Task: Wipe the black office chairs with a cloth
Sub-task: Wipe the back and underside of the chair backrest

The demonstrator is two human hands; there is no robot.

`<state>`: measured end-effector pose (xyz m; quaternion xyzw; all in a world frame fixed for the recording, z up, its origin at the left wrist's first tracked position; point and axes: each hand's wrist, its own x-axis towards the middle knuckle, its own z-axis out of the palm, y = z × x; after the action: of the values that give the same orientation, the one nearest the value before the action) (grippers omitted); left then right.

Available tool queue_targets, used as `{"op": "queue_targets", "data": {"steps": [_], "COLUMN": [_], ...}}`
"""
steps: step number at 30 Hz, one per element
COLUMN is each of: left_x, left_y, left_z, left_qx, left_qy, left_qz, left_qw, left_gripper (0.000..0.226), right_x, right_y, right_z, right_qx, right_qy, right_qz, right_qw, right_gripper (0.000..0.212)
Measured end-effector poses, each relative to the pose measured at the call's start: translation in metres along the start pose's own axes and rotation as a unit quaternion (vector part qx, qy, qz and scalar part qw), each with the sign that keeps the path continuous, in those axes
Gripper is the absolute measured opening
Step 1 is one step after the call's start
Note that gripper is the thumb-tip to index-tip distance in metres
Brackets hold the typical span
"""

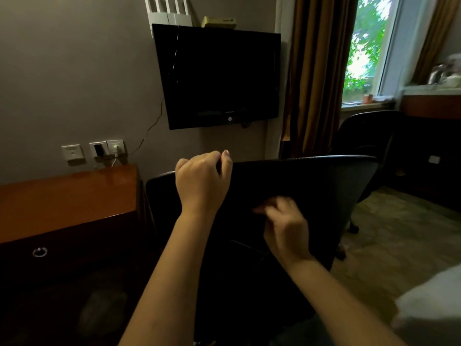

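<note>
Nearest, at the lower right corner: a blurred white heap (429, 303), too soft to identify. Rising from the bottom edge: two bare forearms, both reaching to the nearer black chair (311, 186), straight ahead with its backrest turned toward the camera.

On the middle of that backrest, below the top rim: the right grip (284, 226), heavily blurred, fingers pointing left against the dark surface. Cannot tell whether apart, together or clamped on anything; cannot make out a cloth there.

Higher and to the left: the left grip (202, 178), clamped on the backrest's top rim, fingers curled over the edge.

Just left of the chair: a glossy orange-brown wooden bench (67, 196), with a dark drawer front below and a metal ring pull (40, 252). Right of the chair: mottled floor (399, 233).

Farther back on the right, well apart from the first: a second black chair (364, 136), near a darker bench (429, 106) carrying a metal kettle (436, 73).

On the grey wall: white sockets (107, 148), one with a plug and cable; above them a dark wall-mounted television (219, 76); over that, a white router (169, 13) with upright antennas.

Farthest right: a brown striped curtain (314, 71) beside a window (366, 46) full of green leaves.
</note>
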<state>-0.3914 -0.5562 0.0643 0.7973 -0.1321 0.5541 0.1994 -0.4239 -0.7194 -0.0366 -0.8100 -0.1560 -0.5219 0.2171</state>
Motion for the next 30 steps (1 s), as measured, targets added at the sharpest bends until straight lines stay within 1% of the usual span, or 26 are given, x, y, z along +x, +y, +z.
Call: {"op": "queue_targets", "data": {"steps": [1, 2, 4, 6, 8, 11, 15, 17, 20, 21, 22, 23, 25, 26, 28, 30], "left_x": [0.0, 0.0, -0.003, -0.005, -0.005, -0.004, -0.007, -0.006, -0.006, -0.006, -0.006, -0.006, -0.005, -0.005, -0.003, -0.003], "left_y": [-0.003, -0.007, -0.012, -0.014, -0.014, -0.015, -0.017, -0.016, -0.016, -0.017, -0.017, -0.017, -0.017, -0.017, -0.017, -0.017], "left_z": [-0.002, -0.003, -0.003, -0.003, -0.003, -0.002, -0.002, -0.003, -0.004, -0.005, -0.005, -0.004, -0.004, -0.004, -0.004, -0.005], "left_qx": [0.002, 0.006, 0.01, 0.007, 0.006, 0.01, 0.021, 0.021, 0.019, 0.018, 0.018, 0.018, 0.015, 0.012, 0.008, 0.009], "left_qy": [-0.003, -0.002, 0.006, 0.009, 0.011, 0.014, 0.023, 0.026, 0.017, 0.015, 0.016, 0.018, 0.012, 0.005, -0.007, -0.002], "left_qz": [-0.001, 0.0, 0.002, 0.008, 0.003, -0.005, -0.007, -0.009, -0.012, -0.012, -0.012, -0.011, -0.011, -0.013, -0.018, -0.017], "left_qw": [1.0, 1.0, 1.0, 1.0, 1.0, 1.0, 0.999, 0.999, 1.0, 1.0, 1.0, 1.0, 1.0, 1.0, 1.0, 1.0], "left_gripper": [0.04, 0.039, 0.038, 0.038, 0.038, 0.037, 0.038, 0.037, 0.036, 0.036, 0.037, 0.038, 0.039, 0.039, 0.039, 0.038], "right_x": [-0.02, -0.039, -0.067, -0.074, -0.067, -0.041, 0.018, 0.047, 0.069, 0.07, 0.069, 0.064, 0.045, 0.031, -0.007, -0.048], "right_y": [0.006, 0.011, 0.017, 0.02, 0.018, 0.013, -0.008, -0.021, -0.034, -0.034, -0.032, -0.027, -0.008, 0.005, 0.027, 0.045], "right_z": [0.011, 0.019, 0.025, 0.022, 0.018, 0.004, -0.036, -0.061, -0.088, -0.089, -0.087, -0.079, -0.05, -0.034, -0.008, 0.011], "right_qx": [-0.026, -0.042, -0.032, -0.023, -0.015, 0.017, 0.062, 0.083, 0.072, 0.066, 0.056, 0.045, 0.036, 0.035, 0.043, -0.015], "right_qy": [-0.046, -0.087, -0.141, -0.153, -0.142, -0.09, 0.021, 0.096, 0.208, 0.229, 0.232, 0.216, 0.129, 0.081, -0.022, -0.123], "right_qz": [0.01, 0.022, 0.051, 0.065, 0.053, 0.034, 0.009, -0.003, -0.011, -0.012, -0.008, -0.002, 0.031, 0.063, 0.162, 0.146], "right_qw": [0.999, 0.995, 0.988, 0.986, 0.988, 0.995, 0.998, 0.992, 0.975, 0.971, 0.971, 0.975, 0.991, 0.994, 0.986, 0.981], "right_gripper": [0.037, 0.043, 0.057, 0.059, 0.053, 0.04, 0.045, 0.044, 0.033, 0.03, 0.03, 0.032, 0.039, 0.037, 0.03, 0.032]}}
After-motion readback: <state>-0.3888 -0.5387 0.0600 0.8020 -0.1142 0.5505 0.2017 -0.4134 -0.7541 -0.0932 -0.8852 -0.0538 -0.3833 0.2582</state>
